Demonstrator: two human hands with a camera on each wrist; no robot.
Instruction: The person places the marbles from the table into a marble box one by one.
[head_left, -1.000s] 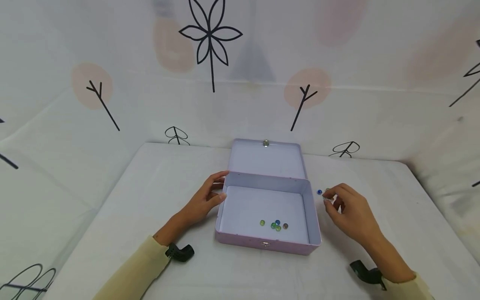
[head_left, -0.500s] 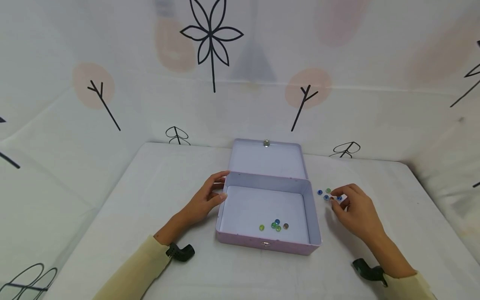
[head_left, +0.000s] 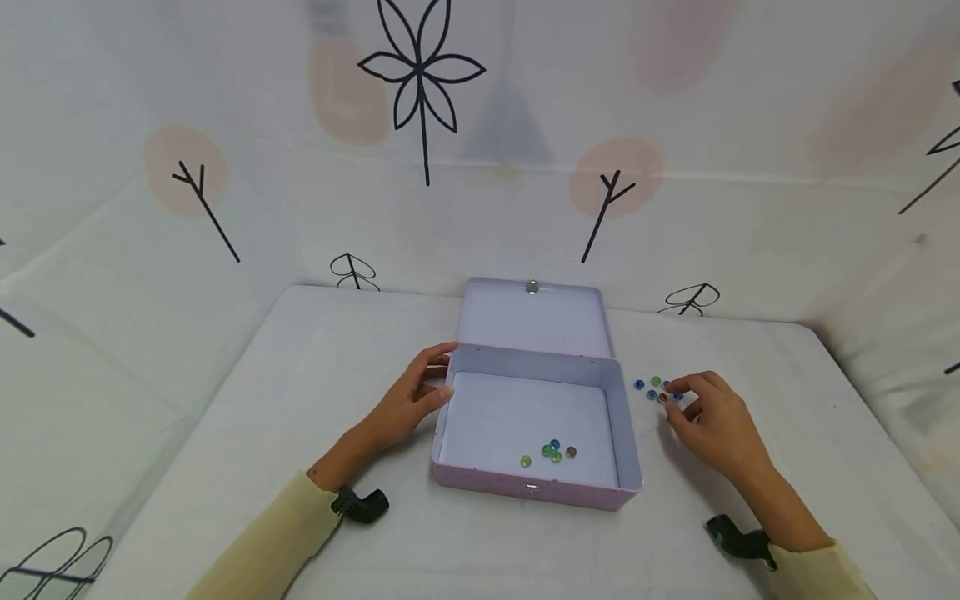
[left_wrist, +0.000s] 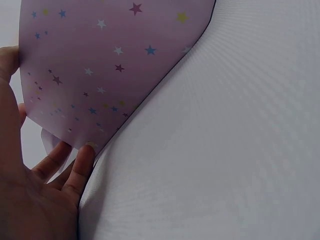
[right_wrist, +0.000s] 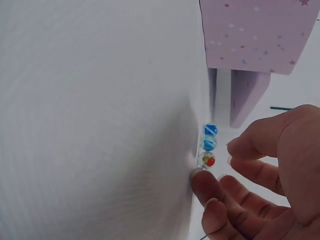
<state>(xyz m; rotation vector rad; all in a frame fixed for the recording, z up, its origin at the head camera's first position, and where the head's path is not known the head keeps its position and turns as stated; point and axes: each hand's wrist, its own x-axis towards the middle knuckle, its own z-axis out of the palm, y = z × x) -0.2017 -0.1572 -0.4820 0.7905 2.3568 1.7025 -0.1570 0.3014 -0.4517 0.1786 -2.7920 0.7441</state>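
Observation:
A lilac tin box point(head_left: 525, 497) with its hinged lid point(head_left: 532, 317) laid back stands on the white cloth. My left hand point(head_left: 405, 400) holds its left wall, thumb at the rim and fingers near the back corner. In the left wrist view, fingertips point(left_wrist: 86, 155) touch the star-printed outer side point(left_wrist: 110, 65). Inside the box, several glass marbles point(head_left: 556, 457) lie near the front. To the right of the box, my right hand point(head_left: 712, 425) hovers at a cluster of marbles point(head_left: 651, 395), thumb and fingers apart. One fingertip point(right_wrist: 198, 175) is right beside a red-and-clear marble point(right_wrist: 207, 160).
The white-covered table point(head_left: 337, 325) runs back to a hanging cloth point(head_left: 502, 225) printed with plants and blurred spots. A black wrist device point(head_left: 360, 505) sits at the left cuff, another point(head_left: 735, 542) at the right cuff.
My right hand has drawn slightly right, and its thumb and fingers no longer cover the marbles. A yellow-green marble in the box has rolled toward the front wall. My left hand stays put.

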